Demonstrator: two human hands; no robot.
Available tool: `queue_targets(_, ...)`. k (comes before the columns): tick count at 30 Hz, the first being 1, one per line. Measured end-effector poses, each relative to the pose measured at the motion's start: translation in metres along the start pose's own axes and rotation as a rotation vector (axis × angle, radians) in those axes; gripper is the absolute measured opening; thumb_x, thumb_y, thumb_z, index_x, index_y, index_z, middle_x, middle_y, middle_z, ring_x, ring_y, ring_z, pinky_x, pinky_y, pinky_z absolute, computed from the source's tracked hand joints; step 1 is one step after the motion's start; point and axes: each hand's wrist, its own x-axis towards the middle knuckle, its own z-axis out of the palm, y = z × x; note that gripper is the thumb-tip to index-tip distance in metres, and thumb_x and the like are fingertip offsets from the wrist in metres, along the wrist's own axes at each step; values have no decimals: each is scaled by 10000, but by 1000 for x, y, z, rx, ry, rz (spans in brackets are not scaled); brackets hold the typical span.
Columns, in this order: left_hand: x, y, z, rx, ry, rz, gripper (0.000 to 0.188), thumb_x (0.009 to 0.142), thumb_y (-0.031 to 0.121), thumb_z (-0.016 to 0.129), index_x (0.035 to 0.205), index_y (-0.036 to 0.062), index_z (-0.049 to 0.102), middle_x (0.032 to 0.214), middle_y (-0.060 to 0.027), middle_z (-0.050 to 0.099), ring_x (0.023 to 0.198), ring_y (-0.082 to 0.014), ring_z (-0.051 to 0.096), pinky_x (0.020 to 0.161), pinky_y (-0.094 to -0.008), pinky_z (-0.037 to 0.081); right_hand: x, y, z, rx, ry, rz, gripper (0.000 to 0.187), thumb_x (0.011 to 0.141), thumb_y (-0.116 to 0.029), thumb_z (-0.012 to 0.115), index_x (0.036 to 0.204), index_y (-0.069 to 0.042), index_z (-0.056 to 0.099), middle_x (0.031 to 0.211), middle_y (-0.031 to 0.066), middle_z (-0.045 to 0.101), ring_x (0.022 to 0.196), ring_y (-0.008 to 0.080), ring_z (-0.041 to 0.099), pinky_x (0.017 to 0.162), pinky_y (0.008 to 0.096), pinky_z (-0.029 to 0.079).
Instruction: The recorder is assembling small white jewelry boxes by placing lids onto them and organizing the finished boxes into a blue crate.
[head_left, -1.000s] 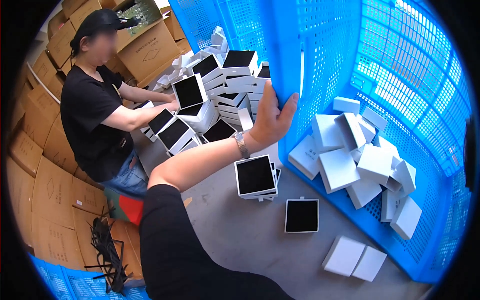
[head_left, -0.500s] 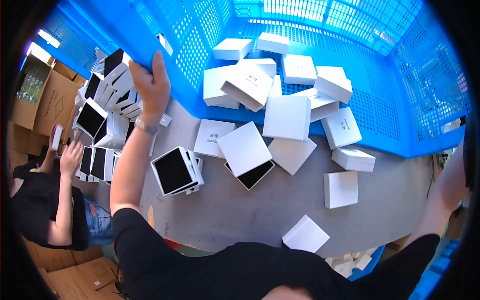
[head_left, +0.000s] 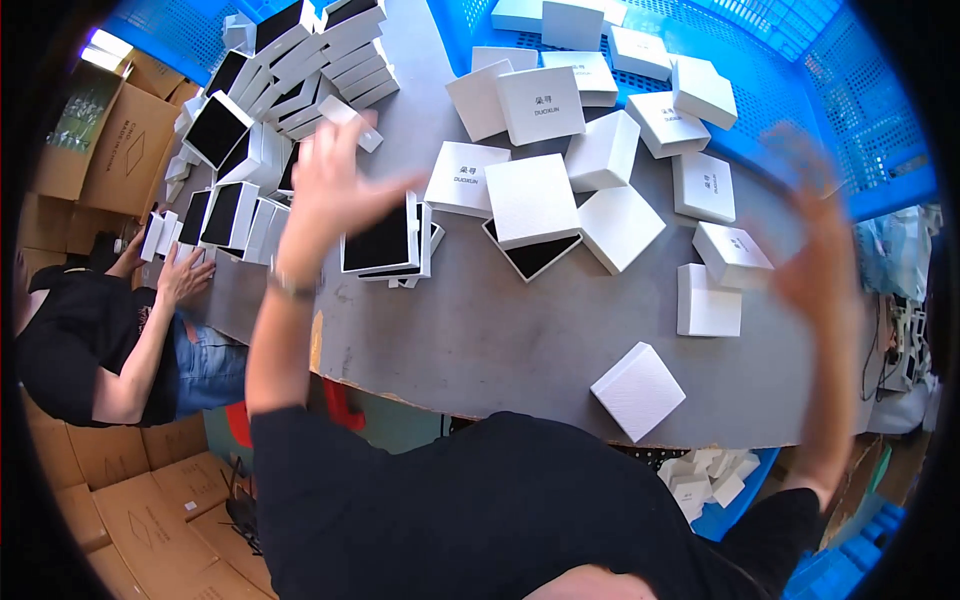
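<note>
Item: white lidded boxes [head_left: 530,195], loose on the grey surface [head_left: 480,330], spilled clear of the blue crate [head_left: 860,120]. I note left hand [head_left: 330,190] off the crate's edge since before; right hand [head_left: 815,250] now raised. Fingers spread on both, empty.

White boxes [head_left: 531,198] near my hands: bumpy matt card. Open box [head_left: 379,242] inside: black, soft-looking, matt. Table [head_left: 480,340]: grey, smooth, dull. Crate [head_left: 860,120] at far edge: blue plastic mesh. My sleeves [head_left: 470,510]: black cloth.
</note>
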Motion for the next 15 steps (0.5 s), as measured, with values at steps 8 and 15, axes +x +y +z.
queue_targets(8, -91, 6, 43, -372, -30, -103, 918, 646, 370, 898, 1427, 92, 503, 1469, -243, 400, 1373, -421, 423, 1132, -490, 393, 52, -111, 166, 176, -190, -181, 963, 684, -343, 866, 1531, -241, 419, 1598, 173, 351, 1482, 383, 321, 1200, 528, 315)
queue_targets(15, -108, 18, 18, -438, 126, 163, 919, 589, 275, 859, 1411, 65, 505, 1490, -279, 375, 1382, -451, 407, 1121, -516, 389, 23, -96, 127, 881, -126, -28, 1049, 650, -390, 870, 1551, -142, 393, 1392, 204, 529, 1272, 389, 524, 1105, 463, 411)
